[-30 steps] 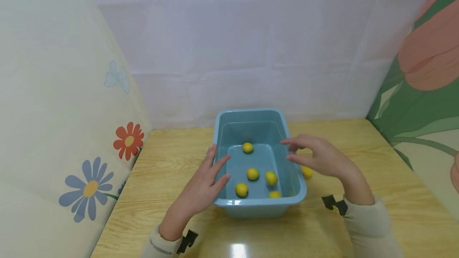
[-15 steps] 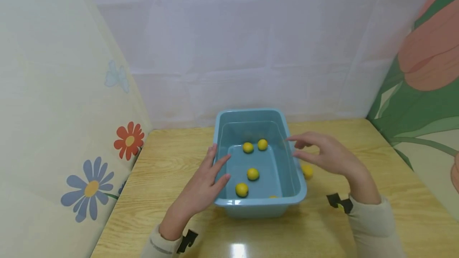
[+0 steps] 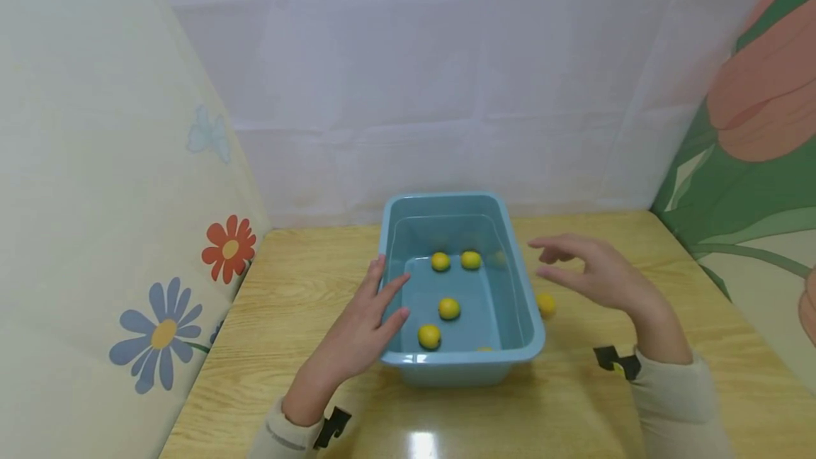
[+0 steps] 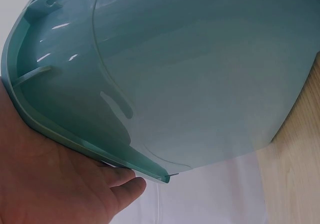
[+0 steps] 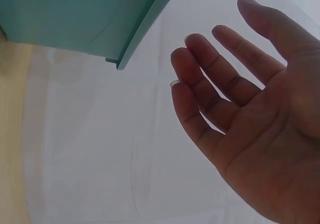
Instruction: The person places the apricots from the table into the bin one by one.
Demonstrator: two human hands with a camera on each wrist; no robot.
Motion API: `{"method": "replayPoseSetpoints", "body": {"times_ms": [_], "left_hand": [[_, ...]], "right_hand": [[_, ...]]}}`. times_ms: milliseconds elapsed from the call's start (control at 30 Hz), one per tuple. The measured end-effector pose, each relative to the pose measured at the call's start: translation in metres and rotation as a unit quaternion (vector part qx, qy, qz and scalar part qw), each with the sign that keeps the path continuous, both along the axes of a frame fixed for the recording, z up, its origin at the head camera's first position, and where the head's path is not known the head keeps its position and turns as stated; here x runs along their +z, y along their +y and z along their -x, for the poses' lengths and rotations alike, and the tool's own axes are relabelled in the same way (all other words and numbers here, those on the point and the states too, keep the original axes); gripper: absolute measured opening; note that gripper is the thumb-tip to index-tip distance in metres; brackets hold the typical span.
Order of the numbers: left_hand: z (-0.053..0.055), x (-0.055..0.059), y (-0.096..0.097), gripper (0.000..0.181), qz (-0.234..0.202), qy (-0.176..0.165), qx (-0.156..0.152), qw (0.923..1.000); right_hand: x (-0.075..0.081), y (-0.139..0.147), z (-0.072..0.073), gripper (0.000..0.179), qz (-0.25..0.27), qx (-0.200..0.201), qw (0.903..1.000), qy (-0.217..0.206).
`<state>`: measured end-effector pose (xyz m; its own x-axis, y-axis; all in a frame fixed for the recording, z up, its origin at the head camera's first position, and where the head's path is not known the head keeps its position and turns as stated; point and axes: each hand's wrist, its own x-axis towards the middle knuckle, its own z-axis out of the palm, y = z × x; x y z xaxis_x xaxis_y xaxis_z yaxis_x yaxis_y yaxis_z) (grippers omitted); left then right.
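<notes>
A blue rectangular plastic basin (image 3: 459,358) stands on the table with several small yellow fruits, lemon-like, on its floor. Two of them, a fruit (image 3: 440,261) and its neighbour (image 3: 471,260), lie near the far end. One near the front wall is mostly hidden by the rim. My left hand (image 3: 357,331) rests with extended fingers on the basin's left rim; the left wrist view shows the hand (image 4: 65,179) against the rim's outside. Off the right rim hovers my right hand (image 3: 593,271), empty, fingers loosely bent. Below it, another yellow fruit (image 3: 545,304) lies on the table beside the basin.
The wooden table (image 3: 306,282) ends at a white cloth backdrop (image 3: 408,91). Flower-printed panels stand at the left (image 3: 76,161) and right (image 3: 758,232). Dark straps hang at both wrists.
One yellow fruit in the basin has gone from the near right to the far end and settled by another. My right hand has drawn back rightward from over the rim; my left has stayed.
</notes>
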<state>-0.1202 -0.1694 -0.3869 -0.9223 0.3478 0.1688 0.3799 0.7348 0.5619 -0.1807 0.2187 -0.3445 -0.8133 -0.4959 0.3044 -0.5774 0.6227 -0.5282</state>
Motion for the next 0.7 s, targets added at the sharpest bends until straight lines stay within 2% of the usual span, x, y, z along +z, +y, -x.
{"method": "replayPoseSetpoints", "body": {"times_ms": [267,533,700], "left_hand": [[0.000,0.000,0.000,0.060,0.000,-0.011,0.002,0.9999],[0.000,-0.001,0.001,0.060,-0.007,-0.006,0.003,1.0000],[0.000,-0.001,0.001,0.061,-0.007,-0.005,0.003,1.0000]], "right_hand": [[-0.009,0.009,0.000,0.039,-0.005,-0.003,1.0000,0.004],[-0.023,0.018,0.003,0.041,-0.003,-0.024,0.9994,-0.026],[-0.034,0.024,0.006,0.042,0.006,-0.023,0.9991,-0.036]]}}
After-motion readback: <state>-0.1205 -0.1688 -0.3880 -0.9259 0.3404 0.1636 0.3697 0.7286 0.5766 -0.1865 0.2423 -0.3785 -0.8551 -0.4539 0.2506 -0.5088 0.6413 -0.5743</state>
